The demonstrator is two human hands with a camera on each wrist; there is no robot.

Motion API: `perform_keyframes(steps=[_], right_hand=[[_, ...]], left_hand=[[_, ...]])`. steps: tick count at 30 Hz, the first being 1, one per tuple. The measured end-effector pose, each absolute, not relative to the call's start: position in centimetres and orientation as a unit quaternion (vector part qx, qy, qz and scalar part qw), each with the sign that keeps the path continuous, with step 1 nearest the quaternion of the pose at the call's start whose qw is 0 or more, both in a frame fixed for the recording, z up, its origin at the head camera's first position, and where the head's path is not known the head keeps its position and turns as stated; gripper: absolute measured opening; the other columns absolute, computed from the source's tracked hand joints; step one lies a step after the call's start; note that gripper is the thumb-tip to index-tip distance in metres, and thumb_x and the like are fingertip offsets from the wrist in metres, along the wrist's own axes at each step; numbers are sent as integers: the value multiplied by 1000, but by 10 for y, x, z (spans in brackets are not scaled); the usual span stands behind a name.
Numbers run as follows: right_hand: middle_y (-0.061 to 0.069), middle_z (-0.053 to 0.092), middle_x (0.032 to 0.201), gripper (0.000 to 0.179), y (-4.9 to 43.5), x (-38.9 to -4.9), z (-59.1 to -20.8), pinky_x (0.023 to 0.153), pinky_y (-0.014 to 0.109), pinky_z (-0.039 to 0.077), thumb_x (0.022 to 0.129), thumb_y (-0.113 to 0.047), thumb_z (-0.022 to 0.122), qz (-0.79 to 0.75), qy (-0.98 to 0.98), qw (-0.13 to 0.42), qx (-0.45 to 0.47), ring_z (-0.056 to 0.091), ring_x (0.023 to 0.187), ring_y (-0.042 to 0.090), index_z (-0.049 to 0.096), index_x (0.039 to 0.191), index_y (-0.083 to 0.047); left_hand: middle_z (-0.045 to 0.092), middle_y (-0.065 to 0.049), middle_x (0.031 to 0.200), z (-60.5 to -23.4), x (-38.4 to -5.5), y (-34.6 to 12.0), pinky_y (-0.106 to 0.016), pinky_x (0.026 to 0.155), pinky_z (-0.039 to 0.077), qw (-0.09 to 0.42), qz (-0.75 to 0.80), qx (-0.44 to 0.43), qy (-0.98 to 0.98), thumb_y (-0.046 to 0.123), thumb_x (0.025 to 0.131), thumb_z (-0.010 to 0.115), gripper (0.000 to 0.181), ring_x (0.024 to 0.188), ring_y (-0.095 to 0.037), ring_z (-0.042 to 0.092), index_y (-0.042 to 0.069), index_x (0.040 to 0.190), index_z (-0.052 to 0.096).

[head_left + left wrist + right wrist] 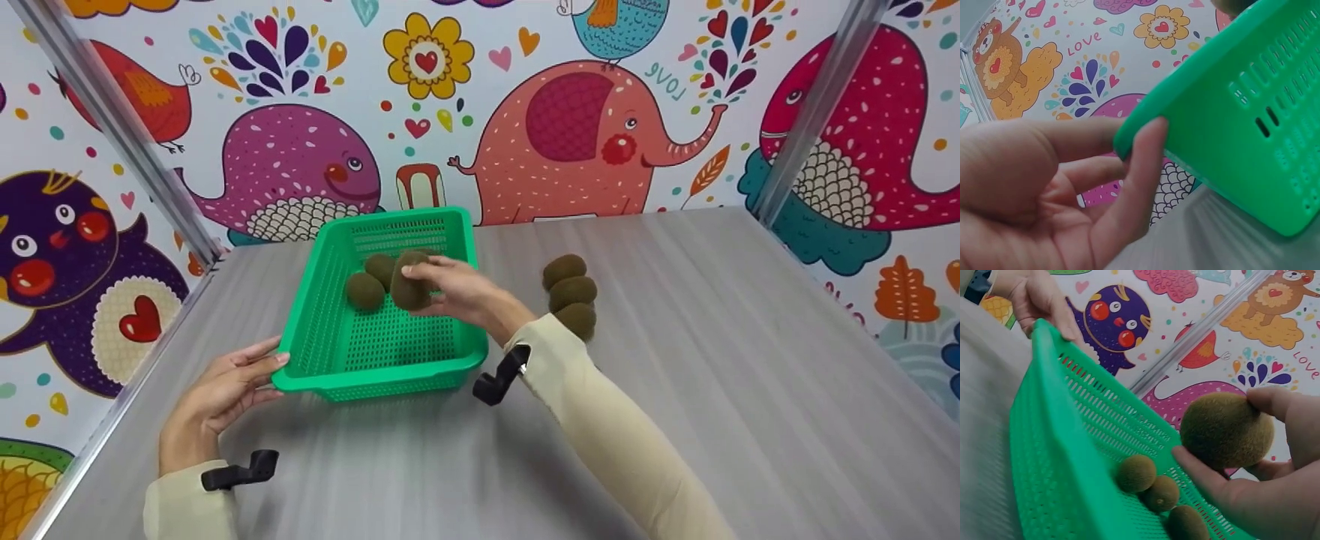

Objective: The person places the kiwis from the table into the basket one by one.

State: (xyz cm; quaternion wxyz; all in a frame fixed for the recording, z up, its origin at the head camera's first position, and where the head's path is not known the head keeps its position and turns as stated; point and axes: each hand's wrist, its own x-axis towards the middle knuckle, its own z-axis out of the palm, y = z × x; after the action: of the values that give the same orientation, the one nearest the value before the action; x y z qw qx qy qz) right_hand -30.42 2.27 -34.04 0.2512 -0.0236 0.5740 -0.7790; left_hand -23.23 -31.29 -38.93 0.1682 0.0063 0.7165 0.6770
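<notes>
My right hand [465, 292] holds a brown fuzzy kiwi [409, 282] between thumb and fingers, over the inside of a green plastic basket [405, 379]. In the right wrist view the held kiwi [1226, 431] hangs above the basket's floor, where several kiwis [1161, 493] lie together. Two of those, a front kiwi [365, 291] and one behind it [380, 268], show in the head view; the held one partly hides the others. At the basket's near left corner, my left hand [232, 386] pinches the rim [1145, 107] between thumb and fingers.
Three more kiwis [574, 289] lie in a row on the grey table [712, 337], right of the basket. A patterned wall [420, 135] stands close behind the basket, and metal posts [127, 127] rise at the table's back corners.
</notes>
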Motion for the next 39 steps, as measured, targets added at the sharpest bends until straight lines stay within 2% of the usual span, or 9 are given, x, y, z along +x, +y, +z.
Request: perform_keyframes(steps=[3,8,12,20,28,31,37,39], right_hand=[[17,37,153,68,17,-302,-350,108,52,48,99,-20,63,-770,584,258,-6,45,138,42,28,155,-6],[18,38,152,65,8,-299,-361,110,55,45,99,-20,63,-750,602,274,3,42,140,42,32,153,-4],[19,39,152,59,3,-298,-364,110,55,46,101,-20,61,-737,614,282,12,46,138,41,35,151,-4],[19,38,152,48,-3,-298,-365,109,56,46,100,-14,59,-720,636,272,55,42,141,41,44,144,-3],[18,24,161,66,-8,-299,-370,109,57,45,102,-11,57,-712,641,279,69,33,147,39,22,157,-4],[20,27,160,63,-8,-299,-372,108,55,47,103,-10,55,-713,638,282,75,36,146,39,23,156,-3],[25,19,163,73,-7,-299,-370,110,50,47,104,-13,53,-707,637,296,86,25,152,39,8,161,-7],[27,19,163,71,-6,-299,-369,112,49,46,104,-14,53,-708,634,300,83,28,150,42,11,161,-7]], left_hand=[[74,9,104,-390,-232,-313,-25,77,61,172,677,14,716,17,104,55,74,86,-7,73,-6,158,10],[74,9,104,-391,-232,-314,-26,78,62,168,668,20,725,18,104,55,73,86,-7,73,-6,157,11],[75,9,103,-389,-231,-313,-26,78,62,166,668,15,725,18,103,57,74,86,-7,73,-6,158,13],[74,11,103,-388,-232,-312,-24,77,61,168,665,8,728,21,103,57,74,85,-6,73,-3,158,14],[73,11,102,-389,-232,-314,-24,77,61,170,663,3,729,19,104,56,73,85,-6,73,-2,159,13],[74,11,102,-389,-232,-314,-24,77,61,171,664,2,728,20,104,56,73,85,-6,73,-2,159,13],[73,11,103,-388,-231,-313,-24,78,61,169,665,8,727,19,104,56,73,86,-6,73,-3,158,12],[73,11,103,-387,-230,-313,-24,78,61,169,667,8,726,19,104,56,74,86,-6,73,-4,158,12]])
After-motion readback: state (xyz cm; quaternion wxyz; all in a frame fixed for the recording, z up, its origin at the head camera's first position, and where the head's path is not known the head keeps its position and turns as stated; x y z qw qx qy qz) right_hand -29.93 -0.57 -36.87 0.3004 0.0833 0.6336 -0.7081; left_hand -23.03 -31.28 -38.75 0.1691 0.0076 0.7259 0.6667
